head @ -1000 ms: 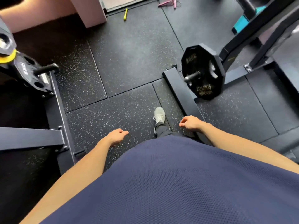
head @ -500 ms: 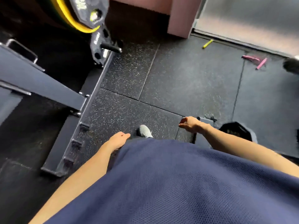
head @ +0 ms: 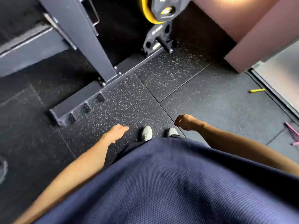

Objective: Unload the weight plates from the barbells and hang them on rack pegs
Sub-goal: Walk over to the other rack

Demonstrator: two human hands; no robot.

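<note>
While the person stands on the speckled black rubber floor point(head: 169, 75), both hands hang in front of the navy shirt point(head: 178, 183) and carry nothing. The left hand point(head: 116, 132) is released, its fingers stretched out fairly straight and pointing toward the grey shoes point(head: 146, 133). The right hand point(head: 186, 121) has its fingers curled loosely inward around nothing, the thumb turned toward the body.

The weight plates are well apart from both hands, at the top edge of the view. A small black plate point(head: 157, 38) with round holes sits low on a short peg point(head: 164, 45), just above the dark steel base rail of the rack point(head: 90, 94), which runs diagonally across the floor. Above it, cut off by the top edge, are a yellow-rimmed plate point(head: 148, 12) and a black plate with a yellow centre point(head: 168, 8); how these two are mounted cannot be told. A broad grey upright point(head: 84, 36) of the rack rises from the rail to the upper left.

A pink wall corner point(head: 252, 34) stands at the upper right. On the floor near the right edge lie a yellow stick-like item point(head: 257, 90) and some pink items point(head: 292, 131), blurred.
</note>
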